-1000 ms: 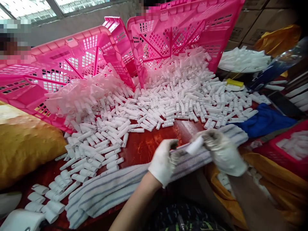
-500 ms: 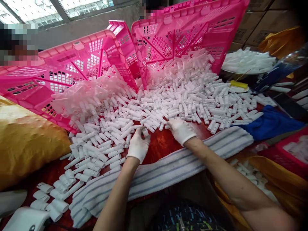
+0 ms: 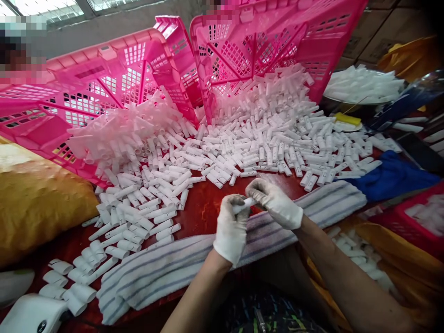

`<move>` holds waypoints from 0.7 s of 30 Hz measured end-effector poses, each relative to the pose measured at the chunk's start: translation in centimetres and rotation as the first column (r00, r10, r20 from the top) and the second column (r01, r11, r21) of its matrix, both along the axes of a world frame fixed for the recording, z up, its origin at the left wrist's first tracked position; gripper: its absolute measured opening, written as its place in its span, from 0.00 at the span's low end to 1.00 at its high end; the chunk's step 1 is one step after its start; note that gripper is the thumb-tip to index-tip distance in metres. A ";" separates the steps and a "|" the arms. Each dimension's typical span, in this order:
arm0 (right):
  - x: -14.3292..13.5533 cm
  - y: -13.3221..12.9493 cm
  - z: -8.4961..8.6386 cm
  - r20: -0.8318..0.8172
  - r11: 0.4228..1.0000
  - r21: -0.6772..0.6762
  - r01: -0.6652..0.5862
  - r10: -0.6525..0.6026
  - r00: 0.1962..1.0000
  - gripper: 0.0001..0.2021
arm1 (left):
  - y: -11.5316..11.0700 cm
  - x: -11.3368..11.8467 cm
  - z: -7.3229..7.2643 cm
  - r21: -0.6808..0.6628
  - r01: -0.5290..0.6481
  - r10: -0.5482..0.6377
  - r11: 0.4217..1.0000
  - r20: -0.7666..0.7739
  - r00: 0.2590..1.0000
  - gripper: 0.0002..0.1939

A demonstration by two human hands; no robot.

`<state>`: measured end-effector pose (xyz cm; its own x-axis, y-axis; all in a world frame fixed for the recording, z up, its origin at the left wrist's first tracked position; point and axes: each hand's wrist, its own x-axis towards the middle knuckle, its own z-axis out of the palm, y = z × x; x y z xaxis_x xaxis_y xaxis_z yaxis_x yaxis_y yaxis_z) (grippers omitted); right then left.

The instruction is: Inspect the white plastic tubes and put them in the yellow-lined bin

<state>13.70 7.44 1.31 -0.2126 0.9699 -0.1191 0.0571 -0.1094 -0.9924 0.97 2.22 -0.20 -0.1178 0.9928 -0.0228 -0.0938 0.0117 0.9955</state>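
Both my hands wear white gloves with greyed fingertips. My left hand (image 3: 231, 226) is closed around a short white plastic tube (image 3: 243, 205), held just above the front edge of the red table (image 3: 197, 210). From the other side, the fingers of my right hand (image 3: 274, 201) pinch the same tube at its right end; the fingers hide part of it. Beyond my hands spreads a large heap of similar white tubes (image 3: 222, 157), some with dark curved marks. More loose tubes (image 3: 81, 270) lie at the left front. Beneath my wrists runs a striped towel (image 3: 194, 259).
Two pink crates (image 3: 104, 60) lean tipped behind the heap, tubes spilling from them. A yellow sack (image 3: 41, 203) bulges at the left, with a white device (image 3: 36, 314) before it. On the right are a blue cloth (image 3: 391, 178), a yellow object (image 3: 348, 119) and a piled bowl (image 3: 364, 85).
My hands have come back from the edge of the heap and met above the towel. A white tube is now held between them. The view has shifted slightly.
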 end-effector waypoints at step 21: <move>2.0 -2.0 -1.8 -0.229 0.948 0.250 0.199 -0.142 0.963 0.07 | 0.3 -0.3 2.1 -0.381 0.425 -0.104 0.821 0.632 0.768 0.23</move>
